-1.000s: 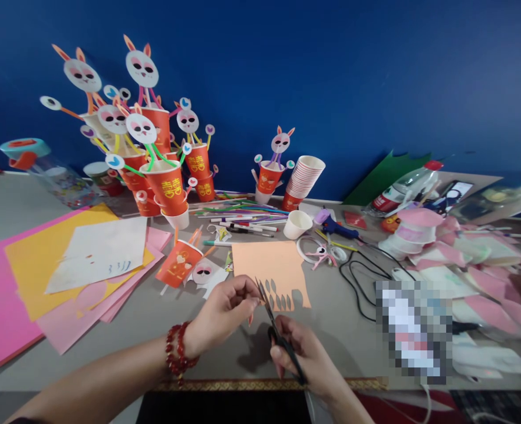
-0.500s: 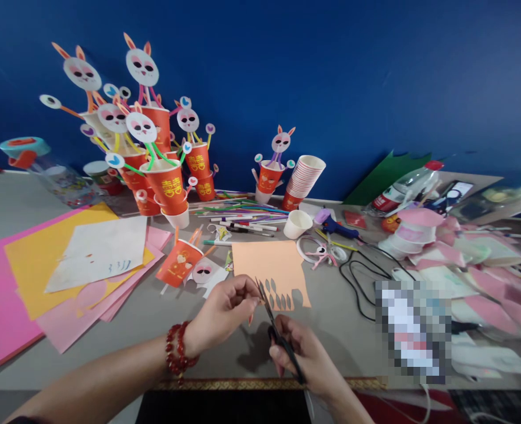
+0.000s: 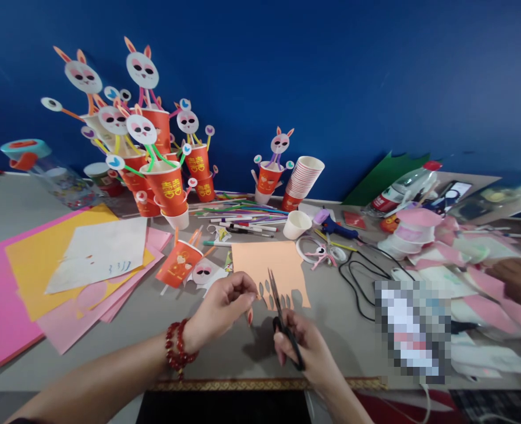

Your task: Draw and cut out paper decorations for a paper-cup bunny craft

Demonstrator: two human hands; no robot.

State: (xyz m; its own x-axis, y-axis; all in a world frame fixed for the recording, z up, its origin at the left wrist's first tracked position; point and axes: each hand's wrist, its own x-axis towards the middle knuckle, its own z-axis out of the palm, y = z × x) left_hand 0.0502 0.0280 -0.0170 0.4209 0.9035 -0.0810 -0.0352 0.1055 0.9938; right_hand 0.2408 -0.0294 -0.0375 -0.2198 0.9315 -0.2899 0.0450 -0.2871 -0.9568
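Black-handled scissors are in my right hand, blades pointing up and away over the orange paper. Just left of the blades, my left hand is closed in a pinch; whatever its fingertips hold is too small to make out. A small orange ear-shaped piece with a red middle shows right below the left thumb. Beyond both hands lies a sheet of light orange paper with several leaf-shaped holes along its near edge.
Decorated red paper cups with rabbit faces stand at back left, near coloured sheets. Markers, stacked cups and a blue glue gun with black cable sit behind. Another person's hand is among pink-and-white pieces at right.
The scissors have moved slightly right, away from my left fingertips. My left hand stays nearly in place. Another person's hand has appeared at the right edge.
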